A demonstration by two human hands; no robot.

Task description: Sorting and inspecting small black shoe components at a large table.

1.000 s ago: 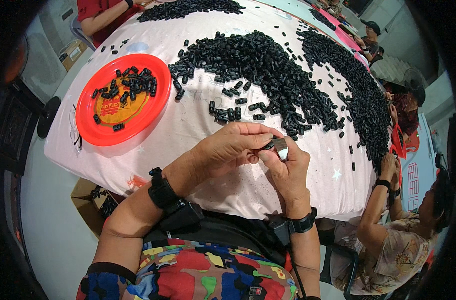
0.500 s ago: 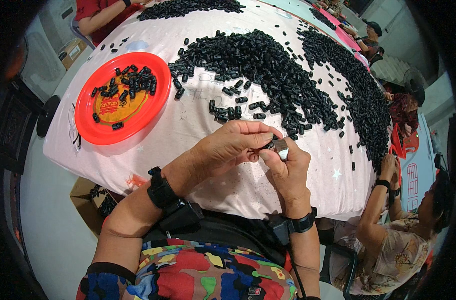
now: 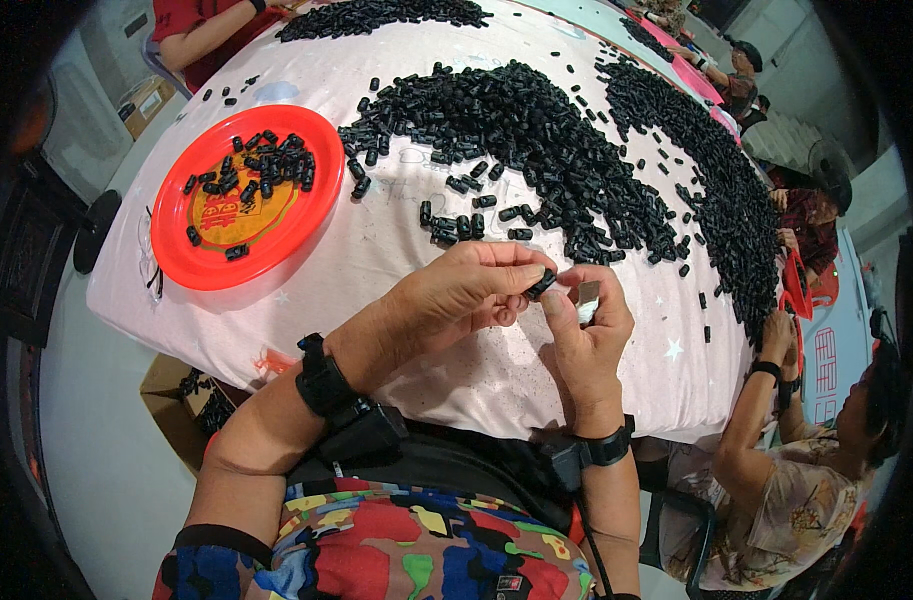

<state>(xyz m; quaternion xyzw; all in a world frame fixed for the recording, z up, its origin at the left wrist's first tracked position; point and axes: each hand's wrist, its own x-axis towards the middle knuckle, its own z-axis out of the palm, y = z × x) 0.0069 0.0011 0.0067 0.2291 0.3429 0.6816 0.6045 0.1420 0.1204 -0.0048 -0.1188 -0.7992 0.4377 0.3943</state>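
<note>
Steady the small black piece (image 3: 542, 285) pinched in the left hand (image 3: 461, 287), letting the right hand (image 3: 590, 335) (gripping a metal strip (image 3: 587, 301)) work lightly

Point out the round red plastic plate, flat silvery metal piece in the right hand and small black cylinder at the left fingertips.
Red plate (image 3: 171, 230), head view: left rim.
Metal piece (image 3: 587, 303), head view: middle of its face.
Black cylinder (image 3: 542, 285), head view: middle of its visible side.

Both hands (image 3: 454, 293) (image 3: 588, 342) close together, curled
</note>
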